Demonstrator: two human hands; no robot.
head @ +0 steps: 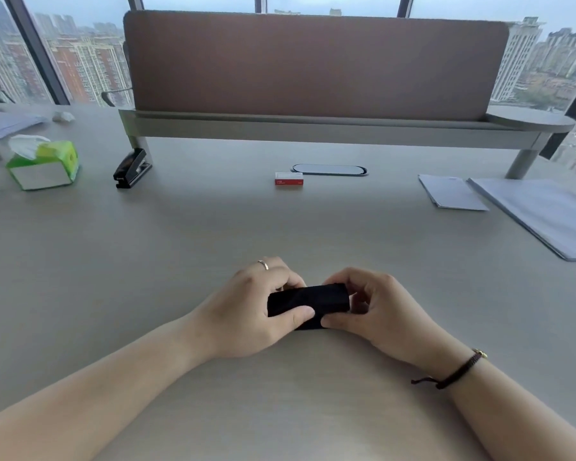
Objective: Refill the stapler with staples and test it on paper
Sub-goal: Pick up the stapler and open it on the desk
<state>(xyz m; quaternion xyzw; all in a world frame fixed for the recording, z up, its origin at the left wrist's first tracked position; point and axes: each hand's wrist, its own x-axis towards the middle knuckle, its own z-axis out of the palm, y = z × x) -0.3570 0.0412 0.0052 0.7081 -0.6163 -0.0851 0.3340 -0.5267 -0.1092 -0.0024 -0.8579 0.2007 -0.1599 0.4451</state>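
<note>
A small black stapler lies crosswise on the desk near me, held from both ends. My left hand grips its left end, thumb on the near side and fingers curled over the far side. My right hand grips the right end the same way. Its underside and mechanism are hidden by my fingers. A red and white staple box sits further back at the desk's middle. Two stacks of white paper lie at the right.
A second black stapler or punch stands at the back left beside a green tissue box. A desk divider shelf spans the back, with an oval cable port below it. Crumpled paper lies far left.
</note>
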